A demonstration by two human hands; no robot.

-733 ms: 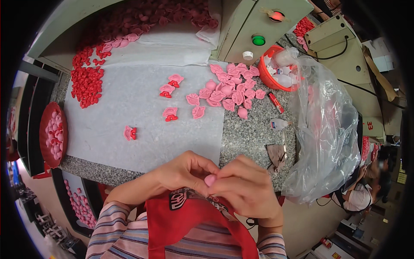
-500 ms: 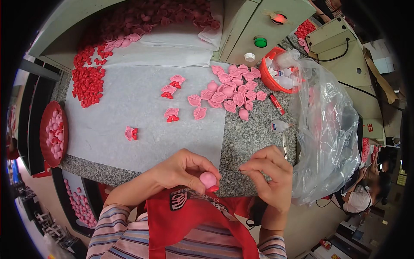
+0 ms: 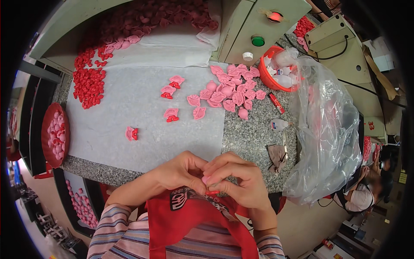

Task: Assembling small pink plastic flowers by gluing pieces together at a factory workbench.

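Observation:
Near the bench's front edge, in front of the red apron, my left hand [image 3: 183,172] pinches a small rounded pink plastic piece [image 3: 206,179] with a red part [image 3: 212,192] at its lower end. My right hand [image 3: 239,177] meets it from the other side, thumb and fingers closed round the same piece. Fingers cover most of it. Farther up on the white paper sheet [image 3: 112,138] lie several pink pieces with red bow-like parts joined on, one of them a pink-and-red piece [image 3: 132,134]. Loose pink pieces [image 3: 227,90] are heaped at the sheet's right edge.
Small red parts [image 3: 88,88] are piled at the far left, above a red bowl [image 3: 46,149] of pink pieces. To the right are an orange basket [image 3: 268,77] of bottles, a red tube [image 3: 277,103], a small bottle [image 3: 279,125], a grey-brown cloth [image 3: 277,158] and a clear plastic bag [image 3: 330,129].
My right hand has moved left to my left hand and closed on the pink piece. The cloth it was covering now shows on the bench. My left hand keeps its hold.

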